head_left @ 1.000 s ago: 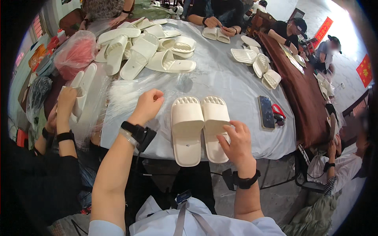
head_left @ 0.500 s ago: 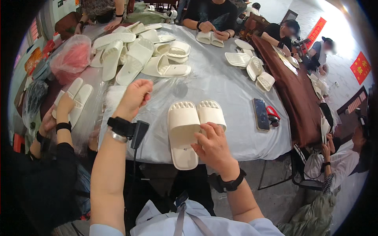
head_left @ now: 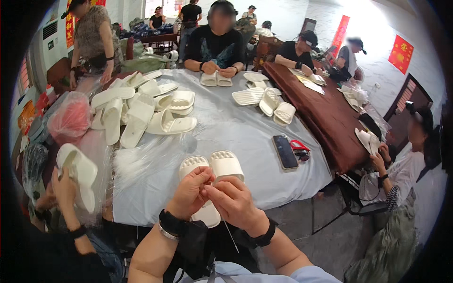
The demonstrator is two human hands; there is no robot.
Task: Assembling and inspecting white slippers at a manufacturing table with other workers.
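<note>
A pair of cream slide slippers (head_left: 227, 166) lies side by side at the table's near edge, toes pointing away from me. Over them my left hand (head_left: 191, 191) and my right hand (head_left: 234, 200) meet with pinched fingertips. A thin white strand (head_left: 230, 237) hangs down below my right hand; its upper part between the fingers is hidden. My hands cover most of the left slipper's strap, while its heel shows underneath. To the left, a bundle of fine clear strands (head_left: 137, 167) rests on the plastic-covered table (head_left: 255, 188).
A heap of cream slippers (head_left: 141, 111) fills the far left, near a pink plastic bag (head_left: 70, 115). More slippers (head_left: 269, 101) lie at the far right. A phone (head_left: 285, 152) and red-handled scissors (head_left: 299, 148) sit to the right. Several people work around, one holding a slipper (head_left: 80, 172) at left.
My left hand has come down and right to meet my right hand, which has left the right slipper's strap. The view has tilted up. The person at left has lifted a slipper.
</note>
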